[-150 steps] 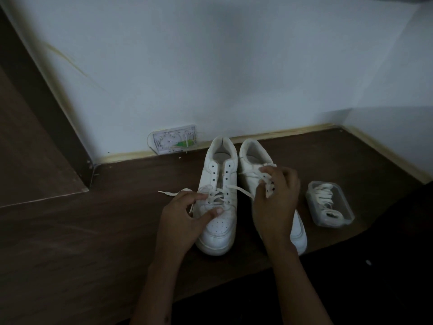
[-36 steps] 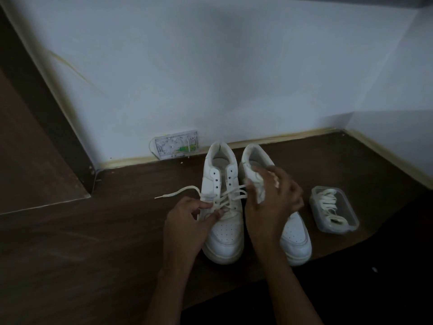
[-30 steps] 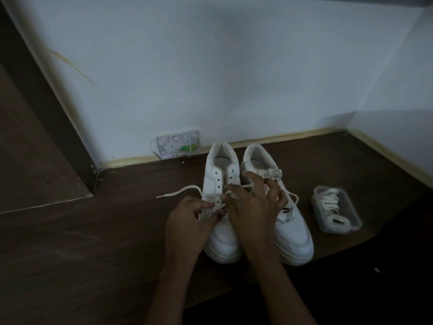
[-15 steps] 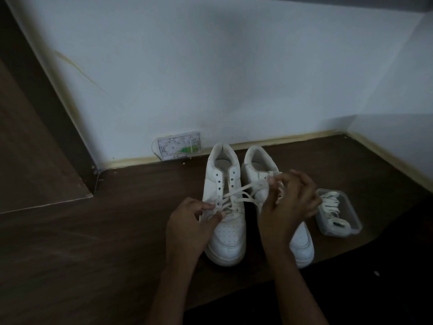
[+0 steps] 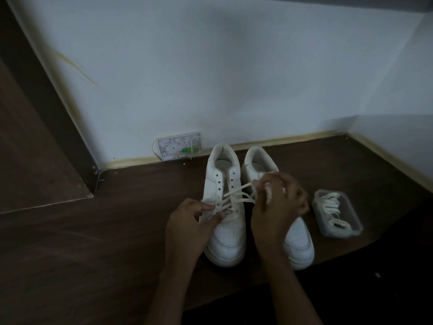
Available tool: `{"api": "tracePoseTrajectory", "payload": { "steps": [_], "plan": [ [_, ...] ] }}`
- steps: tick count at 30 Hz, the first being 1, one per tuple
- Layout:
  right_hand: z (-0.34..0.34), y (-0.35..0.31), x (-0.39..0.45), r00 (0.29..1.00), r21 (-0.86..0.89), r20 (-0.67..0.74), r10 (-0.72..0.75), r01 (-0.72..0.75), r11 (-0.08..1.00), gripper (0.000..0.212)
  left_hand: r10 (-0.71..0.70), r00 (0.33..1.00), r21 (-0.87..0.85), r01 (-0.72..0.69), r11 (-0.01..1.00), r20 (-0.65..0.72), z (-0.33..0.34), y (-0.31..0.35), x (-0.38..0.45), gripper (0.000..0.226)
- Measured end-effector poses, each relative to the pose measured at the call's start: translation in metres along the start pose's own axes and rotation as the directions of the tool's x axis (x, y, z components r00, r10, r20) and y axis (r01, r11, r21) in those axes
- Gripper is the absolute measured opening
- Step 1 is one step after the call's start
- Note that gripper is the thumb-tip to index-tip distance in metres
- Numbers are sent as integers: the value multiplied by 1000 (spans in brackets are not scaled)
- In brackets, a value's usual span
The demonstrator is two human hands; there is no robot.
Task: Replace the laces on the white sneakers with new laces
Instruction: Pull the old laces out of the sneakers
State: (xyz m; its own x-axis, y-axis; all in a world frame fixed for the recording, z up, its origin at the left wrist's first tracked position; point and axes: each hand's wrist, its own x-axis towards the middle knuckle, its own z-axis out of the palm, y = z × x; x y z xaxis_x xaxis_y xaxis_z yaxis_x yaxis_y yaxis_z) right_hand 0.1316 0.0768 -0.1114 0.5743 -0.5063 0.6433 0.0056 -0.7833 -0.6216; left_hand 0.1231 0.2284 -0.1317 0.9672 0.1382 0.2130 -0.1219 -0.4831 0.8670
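Note:
Two white sneakers stand side by side on a dark wooden surface, toes toward me. The left sneaker (image 5: 226,233) has a white lace (image 5: 237,194) crossing its lower eyelets; the upper eyelets are bare. My left hand (image 5: 187,225) pinches the lace at the sneaker's left eyelet row. My right hand (image 5: 278,202) hovers over the right sneaker (image 5: 298,240), gripping a bunched length of the same lace, pulled taut to the right. Much of the right sneaker is hidden behind that hand.
A clear plastic box (image 5: 337,216) with coiled white laces sits right of the sneakers. A wall socket plate (image 5: 179,148) sits at the base of the white wall behind. A wooden panel (image 5: 35,146) rises at left. The surface's front edge drops into darkness.
The loose lace end lying on the surface left of the sneaker is gone. My right hand reached to the left sneaker, then drew the lace rightward. My left hand stayed at the eyelets.

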Motion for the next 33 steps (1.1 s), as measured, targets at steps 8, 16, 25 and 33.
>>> {"api": "tracePoseTrajectory", "payload": {
  "steps": [8, 16, 25, 33],
  "plan": [
    [-4, 0, 7, 986, -33, 125, -108, 113, 993, 32, 8, 1000, 28, -8, 1000, 13, 1, 1, 0, 25],
    [9, -6, -10, 873, -112, 449, -190, 265, 958, 12, 26, 1000, 73, -27, 997, 17, 1, 1, 0, 25],
    [8, -7, -15, 934, 1, 327, -144, 152, 988, 24, 14, 999, 65, -16, 998, 35, 3, 7, -4, 24],
    [15, 0, -18, 947, 198, 314, -70, 6, 980, 20, 17, 1000, 63, -19, 998, 23, 4, 8, -5, 21]
  ]
}}
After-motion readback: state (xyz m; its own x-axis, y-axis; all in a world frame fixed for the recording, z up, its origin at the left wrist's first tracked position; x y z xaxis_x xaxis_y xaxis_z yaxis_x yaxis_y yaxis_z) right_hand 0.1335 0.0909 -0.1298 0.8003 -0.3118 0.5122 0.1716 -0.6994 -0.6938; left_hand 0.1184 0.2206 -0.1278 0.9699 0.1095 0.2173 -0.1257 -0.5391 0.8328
